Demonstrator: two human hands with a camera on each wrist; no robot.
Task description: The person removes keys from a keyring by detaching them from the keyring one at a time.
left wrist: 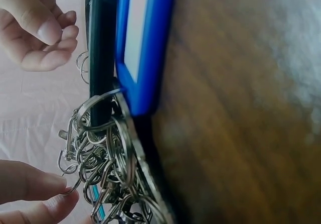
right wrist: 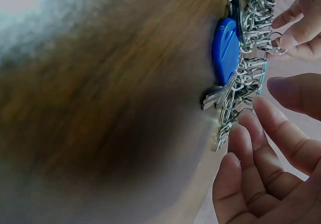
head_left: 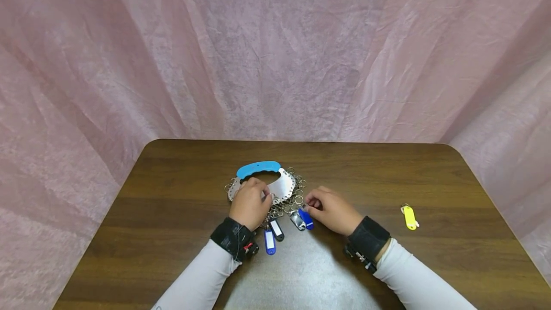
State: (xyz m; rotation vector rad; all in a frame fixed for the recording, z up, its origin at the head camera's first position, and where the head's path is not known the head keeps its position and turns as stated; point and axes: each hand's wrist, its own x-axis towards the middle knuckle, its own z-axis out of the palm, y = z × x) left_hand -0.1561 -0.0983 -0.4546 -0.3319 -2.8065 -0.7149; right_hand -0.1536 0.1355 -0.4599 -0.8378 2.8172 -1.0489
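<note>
A key holder with a blue handle (head_left: 258,168) and a silver plate (head_left: 284,186) lies on the table, small metal rings (right wrist: 256,38) crowding its edge. Over its near side, my left hand (head_left: 251,203) pinches one ring (left wrist: 74,186) between thumb and finger. My right hand (head_left: 333,209) hovers beside the rings on the right, thumb and fingers apart with nothing seen between them. A blue key tag (head_left: 269,242) and a black key tag (head_left: 277,229) hang at the near edge. Close to the right fingertips are another blue tag (head_left: 306,219) and a shiny metal piece (head_left: 297,221).
A yellow key tag (head_left: 410,217) lies apart on the right side of the brown wooden table (head_left: 181,224). Pink curtains (head_left: 275,61) hang behind the table and at its sides. Each wrist wears a black band with a camera.
</note>
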